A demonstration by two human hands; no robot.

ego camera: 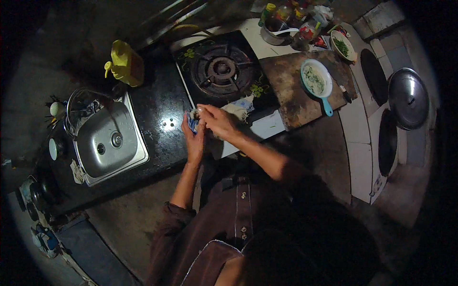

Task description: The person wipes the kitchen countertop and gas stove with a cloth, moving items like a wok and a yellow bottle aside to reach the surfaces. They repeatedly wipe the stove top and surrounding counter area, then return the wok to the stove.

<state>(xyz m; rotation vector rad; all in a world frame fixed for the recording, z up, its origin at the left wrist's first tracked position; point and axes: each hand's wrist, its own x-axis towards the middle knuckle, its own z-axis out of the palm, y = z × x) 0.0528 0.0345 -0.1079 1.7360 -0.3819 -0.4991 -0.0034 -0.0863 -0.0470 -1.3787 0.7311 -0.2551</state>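
Both hands meet over the front left edge of the gas stove (222, 68). My left hand (194, 137) holds a crumpled blue and pale cloth (192, 123). My right hand (216, 119) has its fingertips at the top of that cloth, pinching a small shiny item too hidden to name. A second pale cloth with a blue pattern (238, 108) lies on the stove's front edge, just beyond my right wrist. To the right, a wooden cutting board (286, 85) carries a light-blue handled bowl (316, 78) of pale, green-flecked food and a knife (345, 93).
At left a steel sink (107, 143) is set in the black counter (161, 143), with a yellow jug (127, 64) behind it. A pot (275, 32), bottles and a bowl of chopped greens (341, 44) stand at the back right. A metal lid (408, 98) lies far right.
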